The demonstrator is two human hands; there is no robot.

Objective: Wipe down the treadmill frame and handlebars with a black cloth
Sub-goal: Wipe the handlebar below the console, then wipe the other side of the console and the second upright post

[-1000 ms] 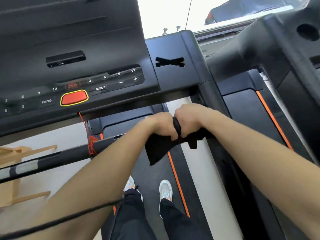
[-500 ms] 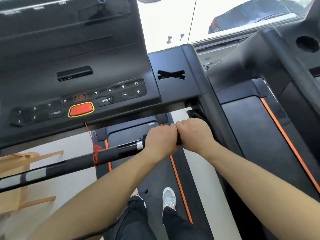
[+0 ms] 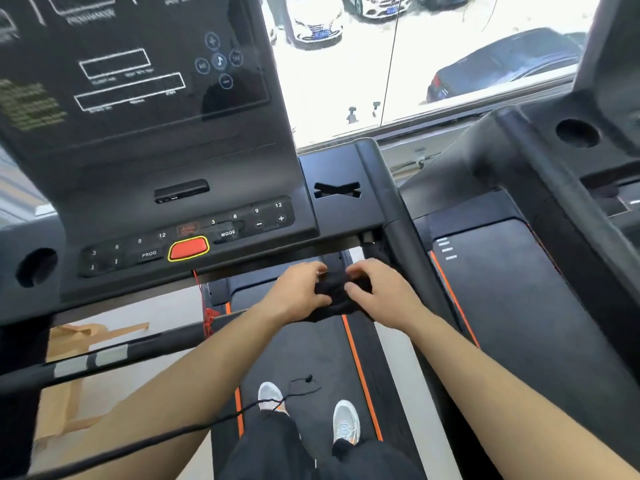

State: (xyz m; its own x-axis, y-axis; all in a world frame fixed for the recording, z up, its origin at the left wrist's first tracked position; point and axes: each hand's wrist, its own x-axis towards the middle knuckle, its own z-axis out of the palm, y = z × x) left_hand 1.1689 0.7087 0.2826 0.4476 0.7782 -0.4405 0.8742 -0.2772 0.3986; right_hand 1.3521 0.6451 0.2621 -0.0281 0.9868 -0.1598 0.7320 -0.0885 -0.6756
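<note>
Soft black cloth [image 3: 334,299], glossy console [image 3: 145,133]

Head-worn view, downward (close above treadmill [image 3: 194,161])

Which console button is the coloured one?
The red button with the yellow outline, sitting between PROG and MODE on the bottom row. Every other key there is black with pale markings.

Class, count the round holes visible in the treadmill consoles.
2: left hole at the left end of the console; right hole on the neighbouring treadmill, upper right. Others may be hidden.
</note>
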